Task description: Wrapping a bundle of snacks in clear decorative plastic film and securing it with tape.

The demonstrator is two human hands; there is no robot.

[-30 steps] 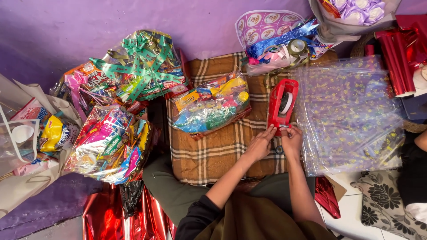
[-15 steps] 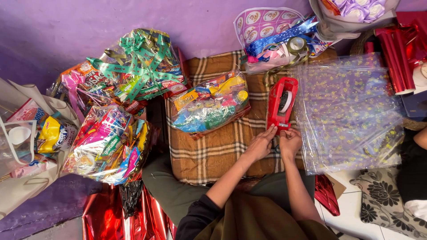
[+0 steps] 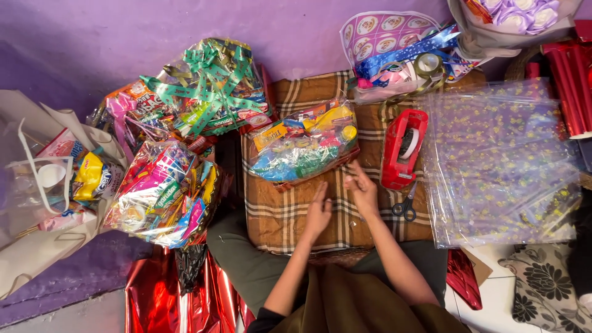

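Both hands rest over a brown plaid cushion (image 3: 290, 216) on the person's lap. The left hand (image 3: 318, 213) lies flat, fingers loosely stretched and holding nothing. The right hand (image 3: 362, 192) sits just beside it with the fingers lightly curled; whether a scrap of tape is pinched between them I cannot tell (the tips are too small to read).

Just above the hands, on the same cushion, lies a clear-wrapped packet of snacks (image 3: 303, 147), near the fingertips but not touching. To the right of the right hand stands a red tape dispenser (image 3: 402, 148), and blue-handled scissors (image 3: 405, 207) lie just below it. Further right is a stack of clear printed wrapping sheets (image 3: 502, 166).

Left of the cushion sit two finished bundles, one tied with green ribbon (image 3: 209, 86) and one in bright mixed colours (image 3: 163, 194). Red foil (image 3: 154, 296) lies on the floor beneath.
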